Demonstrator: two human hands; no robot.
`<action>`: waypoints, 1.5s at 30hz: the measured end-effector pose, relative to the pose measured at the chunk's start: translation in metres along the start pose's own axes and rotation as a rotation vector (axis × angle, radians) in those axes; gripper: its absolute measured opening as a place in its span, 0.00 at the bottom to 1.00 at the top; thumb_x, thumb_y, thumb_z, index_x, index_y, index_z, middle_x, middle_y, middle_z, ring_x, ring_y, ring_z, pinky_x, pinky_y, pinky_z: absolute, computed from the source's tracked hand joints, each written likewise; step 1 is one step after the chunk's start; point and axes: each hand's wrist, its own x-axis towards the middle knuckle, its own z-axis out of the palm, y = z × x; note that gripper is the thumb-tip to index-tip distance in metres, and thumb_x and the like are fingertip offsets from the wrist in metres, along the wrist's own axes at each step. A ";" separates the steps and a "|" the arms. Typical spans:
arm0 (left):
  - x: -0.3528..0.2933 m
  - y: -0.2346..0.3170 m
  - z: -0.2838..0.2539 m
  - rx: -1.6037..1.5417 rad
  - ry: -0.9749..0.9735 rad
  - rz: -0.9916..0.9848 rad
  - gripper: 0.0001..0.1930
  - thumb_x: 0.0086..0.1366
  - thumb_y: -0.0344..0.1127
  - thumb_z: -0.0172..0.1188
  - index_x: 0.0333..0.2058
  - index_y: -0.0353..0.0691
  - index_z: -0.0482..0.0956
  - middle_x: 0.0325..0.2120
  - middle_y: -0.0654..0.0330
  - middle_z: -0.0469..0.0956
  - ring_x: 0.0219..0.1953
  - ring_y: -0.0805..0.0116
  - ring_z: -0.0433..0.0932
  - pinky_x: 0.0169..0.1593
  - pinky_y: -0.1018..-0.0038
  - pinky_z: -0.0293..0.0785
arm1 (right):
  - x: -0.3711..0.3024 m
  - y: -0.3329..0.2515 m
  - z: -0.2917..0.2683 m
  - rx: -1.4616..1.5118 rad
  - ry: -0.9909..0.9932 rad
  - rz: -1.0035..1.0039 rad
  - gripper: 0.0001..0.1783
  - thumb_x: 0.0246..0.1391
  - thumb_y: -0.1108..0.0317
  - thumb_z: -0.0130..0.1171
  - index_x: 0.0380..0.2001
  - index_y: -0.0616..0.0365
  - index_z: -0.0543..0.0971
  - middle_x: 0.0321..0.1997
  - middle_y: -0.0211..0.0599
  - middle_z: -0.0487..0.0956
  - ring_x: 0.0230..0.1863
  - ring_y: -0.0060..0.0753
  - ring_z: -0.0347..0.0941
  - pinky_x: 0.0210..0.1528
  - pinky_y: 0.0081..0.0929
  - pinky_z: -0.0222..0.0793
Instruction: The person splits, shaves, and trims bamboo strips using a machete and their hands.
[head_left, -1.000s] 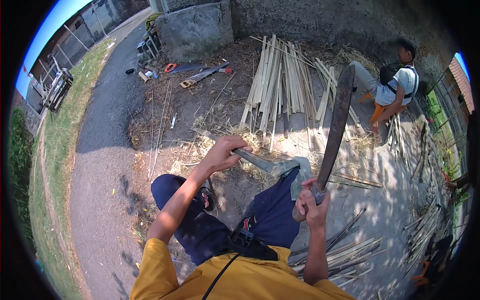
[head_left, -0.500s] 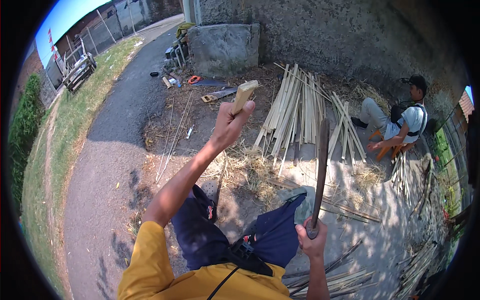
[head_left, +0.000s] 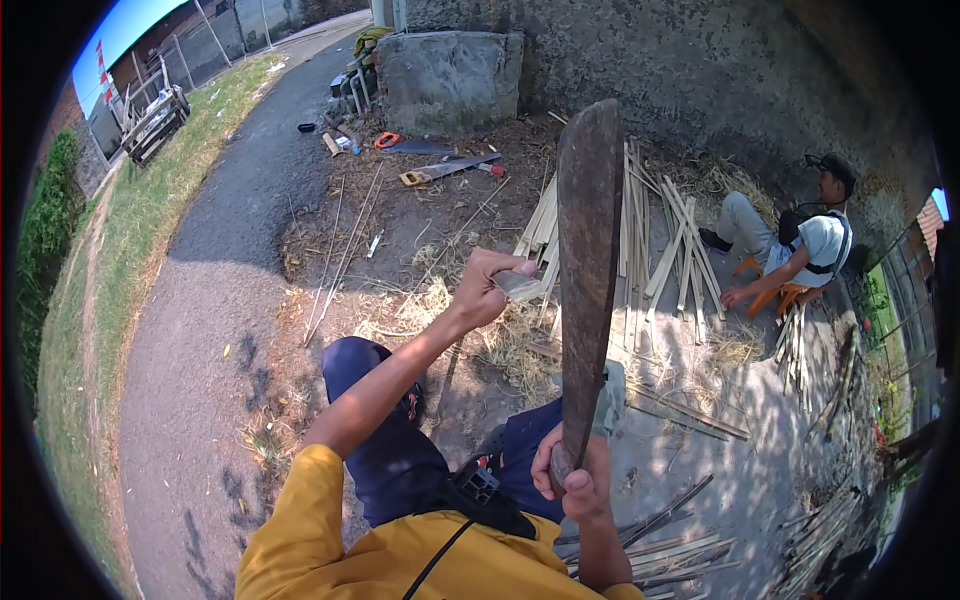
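My right hand (head_left: 580, 475) is closed round the handle of a machete (head_left: 588, 230), whose broad dark blade stands upright in front of me. My left hand (head_left: 482, 290), out ahead and left of the blade, is closed on a short bamboo piece (head_left: 520, 286). Only a pale, blurred end of that piece shows past the thumb; the fingers hide the rest. Blade and bamboo are apart. Behind the machete, a pile of split bamboo strips (head_left: 668, 250) lies on the ground, partly covered by the blade.
Handsaws (head_left: 448, 168) lie ahead on the dirt near a concrete block (head_left: 450, 85). A person (head_left: 820, 240) sits on an orange stool (head_left: 775, 298) at the right. Bamboo shavings (head_left: 515, 350) litter the ground before my knees. More strips (head_left: 670, 560) lie at my lower right.
My left hand has come down and toward me, turning the bamboo piece out of its raised pose. The machete has swung left and nearer, now showing its broad side.
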 end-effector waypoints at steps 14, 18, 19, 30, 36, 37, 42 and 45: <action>-0.033 0.006 0.032 -0.066 -0.029 0.226 0.23 0.66 0.36 0.63 0.16 0.34 0.65 0.12 0.53 0.60 0.17 0.55 0.62 0.26 0.60 0.56 | -0.042 0.036 -0.030 -0.114 0.078 0.043 0.34 0.56 0.38 0.61 0.30 0.67 0.75 0.19 0.31 0.74 0.17 0.18 0.69 0.18 0.17 0.62; -0.036 0.003 0.029 -0.089 -0.166 0.159 0.24 0.66 0.37 0.63 0.15 0.35 0.64 0.11 0.54 0.59 0.15 0.55 0.61 0.25 0.60 0.55 | -0.051 0.041 -0.035 -0.041 0.070 0.058 0.35 0.55 0.38 0.63 0.31 0.68 0.75 0.19 0.32 0.74 0.17 0.20 0.69 0.19 0.19 0.63; -0.037 0.003 0.029 -0.111 -0.158 0.143 0.25 0.66 0.37 0.63 0.15 0.35 0.63 0.11 0.55 0.58 0.15 0.56 0.60 0.25 0.60 0.55 | -0.052 0.041 -0.034 -0.031 0.066 0.059 0.35 0.55 0.37 0.63 0.31 0.68 0.75 0.20 0.33 0.74 0.17 0.20 0.69 0.19 0.20 0.63; -0.028 -0.003 0.019 -0.117 -0.264 0.018 0.23 0.70 0.37 0.57 0.16 0.34 0.67 0.11 0.55 0.59 0.14 0.58 0.59 0.24 0.61 0.57 | -0.045 0.027 -0.025 -0.152 0.118 0.047 0.39 0.51 0.34 0.67 0.35 0.68 0.75 0.21 0.33 0.77 0.20 0.21 0.74 0.22 0.19 0.70; -0.029 -0.014 0.027 -0.099 -0.246 0.015 0.24 0.72 0.39 0.56 0.16 0.34 0.67 0.11 0.56 0.60 0.14 0.58 0.60 0.24 0.62 0.57 | -0.044 0.024 -0.025 -0.203 0.111 -0.040 0.39 0.52 0.34 0.67 0.36 0.67 0.76 0.23 0.32 0.78 0.21 0.20 0.76 0.24 0.19 0.72; -0.026 -0.014 0.027 -0.075 -0.255 0.031 0.25 0.72 0.40 0.56 0.16 0.34 0.67 0.11 0.56 0.60 0.15 0.59 0.61 0.24 0.62 0.58 | -0.043 0.023 -0.024 -0.219 0.124 -0.044 0.38 0.53 0.34 0.66 0.36 0.67 0.76 0.23 0.31 0.78 0.22 0.20 0.76 0.25 0.19 0.72; -0.027 -0.010 0.027 -0.126 -0.208 0.125 0.21 0.70 0.37 0.58 0.17 0.34 0.72 0.12 0.55 0.65 0.16 0.57 0.65 0.26 0.62 0.61 | -0.037 0.020 -0.021 -0.337 0.125 -0.010 0.34 0.55 0.37 0.65 0.37 0.64 0.76 0.23 0.28 0.79 0.22 0.19 0.77 0.26 0.20 0.72; -0.023 -0.002 0.024 -0.123 -0.194 0.106 0.19 0.69 0.36 0.59 0.19 0.33 0.74 0.12 0.54 0.67 0.17 0.56 0.67 0.26 0.62 0.63 | -0.037 0.023 -0.021 -0.405 0.108 -0.034 0.31 0.57 0.40 0.64 0.37 0.63 0.77 0.22 0.27 0.78 0.22 0.20 0.77 0.26 0.20 0.71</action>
